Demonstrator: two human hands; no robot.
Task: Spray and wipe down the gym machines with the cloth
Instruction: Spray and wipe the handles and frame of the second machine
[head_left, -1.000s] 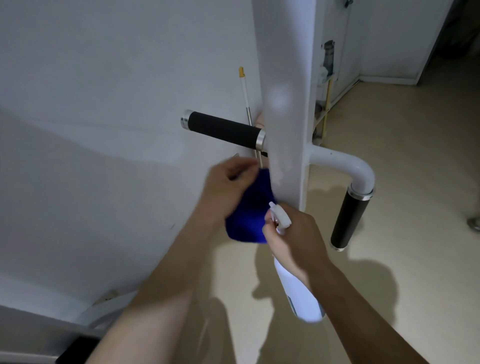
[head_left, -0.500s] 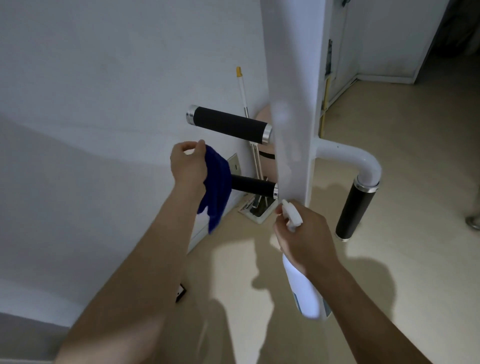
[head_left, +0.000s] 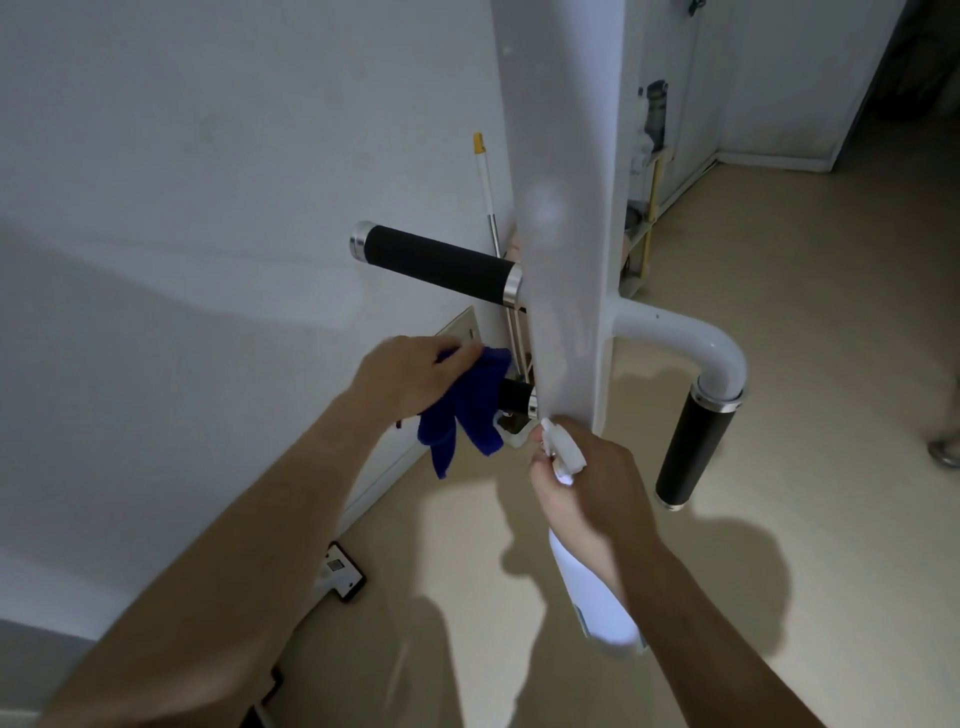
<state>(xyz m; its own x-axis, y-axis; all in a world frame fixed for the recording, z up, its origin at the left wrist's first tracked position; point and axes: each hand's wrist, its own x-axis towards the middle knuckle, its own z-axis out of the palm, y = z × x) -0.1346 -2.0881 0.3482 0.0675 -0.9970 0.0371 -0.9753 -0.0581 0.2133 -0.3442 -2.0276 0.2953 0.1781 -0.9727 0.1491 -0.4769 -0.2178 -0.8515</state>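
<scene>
The left hand, fingers curled round the blue cloth, has come down from its raised position and now lays the cloth over the lower grip at the left face of the white post. The right hand remains wrapped round the spray bottle, nozzle close to the post. Wiping of this grip is probably starting.

Dim and grey-toned throughout, with no lamp in view. Lit seemingly from above and behind, going by the soft-edged arm shadows cast onto the floor. Brighter on the beige floor beside the white post, darker toward the far top-right corner. Broadly shaded across the lower wall. Softly glossy on the post, washed out at the base of the spray bottle. Smeared by motion at the left hand and blue cloth. Bowed and stretched near the frame edges.
</scene>
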